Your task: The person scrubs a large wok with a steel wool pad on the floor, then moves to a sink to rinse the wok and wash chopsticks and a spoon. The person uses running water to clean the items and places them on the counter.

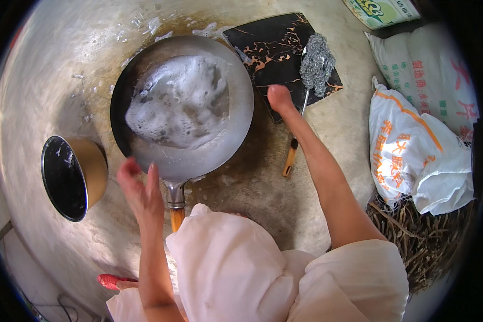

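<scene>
In front of me a steel wok (173, 165) holds foamy, soapy water (181, 104). Its wooden handle (177, 218) points toward me and is partly covered by my clothing. My left hand (141, 185) is by the wok's near left rim, fingers apart and slightly blurred, holding nothing. My right hand (279, 98) is curled into a fist above the edge of a black marbled tile (275, 44); nothing shows in it. Close to that hand, a long-handled metal utensil (292, 157) with a wooden grip lies partly on the tile. Steel-wool scrubber (317, 66) covers its head.
A gold-brown pot (92, 173) with a black inside lies tipped at the left. White woven sacks (406, 149) bearing writing stand at the right, above a heap of dry sticks (422, 249). Suds and wet patches mark the concrete floor (84, 52). A red shoe (114, 281) shows below.
</scene>
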Tool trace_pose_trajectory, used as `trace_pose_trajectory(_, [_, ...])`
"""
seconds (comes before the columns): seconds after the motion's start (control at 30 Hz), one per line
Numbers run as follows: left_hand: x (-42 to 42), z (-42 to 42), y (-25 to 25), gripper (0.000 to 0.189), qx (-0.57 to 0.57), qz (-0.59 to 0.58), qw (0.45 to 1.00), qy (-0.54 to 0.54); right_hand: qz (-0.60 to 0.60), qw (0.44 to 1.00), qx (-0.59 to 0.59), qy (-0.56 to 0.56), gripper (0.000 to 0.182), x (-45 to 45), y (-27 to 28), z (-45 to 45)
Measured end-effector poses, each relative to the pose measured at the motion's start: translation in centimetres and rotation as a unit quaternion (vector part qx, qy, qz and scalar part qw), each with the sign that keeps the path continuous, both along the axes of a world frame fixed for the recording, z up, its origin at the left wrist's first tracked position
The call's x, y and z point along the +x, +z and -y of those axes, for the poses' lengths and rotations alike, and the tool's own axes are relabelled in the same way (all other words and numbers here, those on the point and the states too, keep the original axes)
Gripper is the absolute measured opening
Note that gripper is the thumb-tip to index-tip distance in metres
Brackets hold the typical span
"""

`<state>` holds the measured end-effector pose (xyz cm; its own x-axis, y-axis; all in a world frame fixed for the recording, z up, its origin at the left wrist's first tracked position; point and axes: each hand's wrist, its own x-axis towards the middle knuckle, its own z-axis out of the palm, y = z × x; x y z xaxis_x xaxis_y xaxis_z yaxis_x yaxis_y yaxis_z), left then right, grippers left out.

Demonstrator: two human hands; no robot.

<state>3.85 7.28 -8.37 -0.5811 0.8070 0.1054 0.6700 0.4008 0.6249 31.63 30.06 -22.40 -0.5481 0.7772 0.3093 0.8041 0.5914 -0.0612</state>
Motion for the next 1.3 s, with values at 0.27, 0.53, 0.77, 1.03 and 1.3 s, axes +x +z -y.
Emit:
trace_pose_trajectory(0.27, [0.8, 2.4, -0.9, 0.028, -0.194, 0.694, 0.683, 0.119, 0.082, 0.991, -0.104, -0.021, 0.013, -7.1, -0.6, -9.6])
trace_pose_trajectory(0.53, [1.0, 1.2, -0.6, 0.02, -0.273, 0.563, 0.778, 0.059, 0.1, 0.994, -0.046, -0.01, 0.016, -5.5, 0.6, -9.3])
trace_pose_trajectory(0.77, [-0.5, -0.8, 3.1, 0.016, -0.166, 0.205, 0.965, 0.001, 0.214, 0.973, -0.03, -0.077, 0.012, 10.2, 0.2, -1.2])
trace_pose_trajectory(1.03, [8.6, -17.9, 8.6, 0.014, -0.075, 0.057, 0.896, -0.434, 0.105, 0.937, -0.133, -0.306, 0.019, 17.2, -8.3, 5.3])
trace_pose_trajectory(1.3, [24.6, -29.2, -1.7, 0.019, 0.041, 0.151, 0.837, -0.524, 0.081, 0.947, -0.195, -0.241, 0.017, 14.9, -5.1, 5.6])
